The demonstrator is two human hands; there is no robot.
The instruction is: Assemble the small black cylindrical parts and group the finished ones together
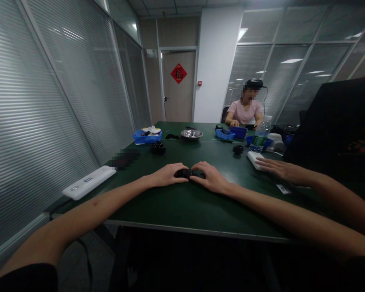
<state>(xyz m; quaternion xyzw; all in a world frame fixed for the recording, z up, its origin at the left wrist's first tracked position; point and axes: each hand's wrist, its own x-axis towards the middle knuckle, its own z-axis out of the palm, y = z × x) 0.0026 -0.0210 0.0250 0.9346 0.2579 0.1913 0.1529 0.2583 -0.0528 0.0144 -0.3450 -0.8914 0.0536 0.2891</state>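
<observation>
Both hands meet above the near middle of the green table, around a small black part point(184, 173) whose exact kind I cannot make out. My left hand point(168, 175) grips its left side, thumb below and fingers curled over the top. From the right, my right hand point(212, 178) closes on the same part with bent fingers and thumb. Some of the part is hidden by the fingertips. Farther back lie a cluster of black round pieces point(158, 148) on the left and another black round piece point(238, 149) on the right.
Another person's hand point(280, 170) lies by a white device point(255, 160) at right. A white power bank-like box point(89, 182) sits left. Behind are a metal bowl point(191, 135), blue baskets point(147, 138) and a water bottle point(260, 136). A person point(245, 109) sits across the table point(170, 207).
</observation>
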